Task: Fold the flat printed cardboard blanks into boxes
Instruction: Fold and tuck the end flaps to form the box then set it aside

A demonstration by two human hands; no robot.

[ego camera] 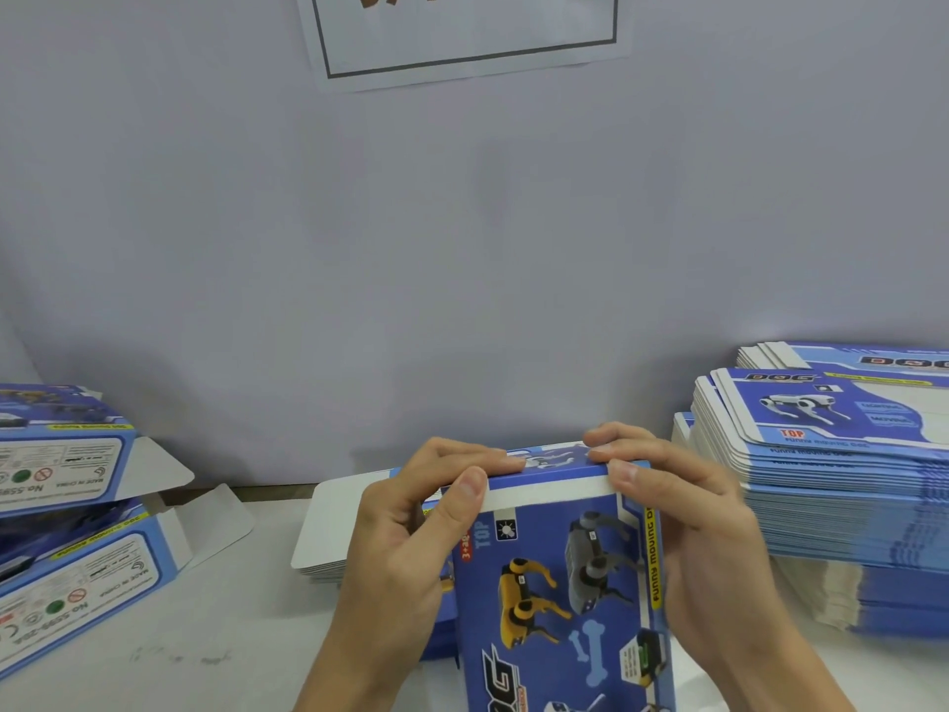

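A blue printed box (560, 583) with yellow and grey robot dogs on its face is held up over the table in front of me. My left hand (411, 537) grips its top left corner, thumb on the white fold strip and fingers curled over the top flap. My right hand (693, 526) grips the top right corner the same way, fingers over the flap's far edge. Under the box lies a low pile of flat blanks (328, 526), white side up.
A tall stack of flat printed blanks (832, 485) fills the right side of the white table. At the left lie two folded boxes (77, 511) with open end flaps, one on top of the other. A pale wall with a paper sign (462, 33) stands close behind.
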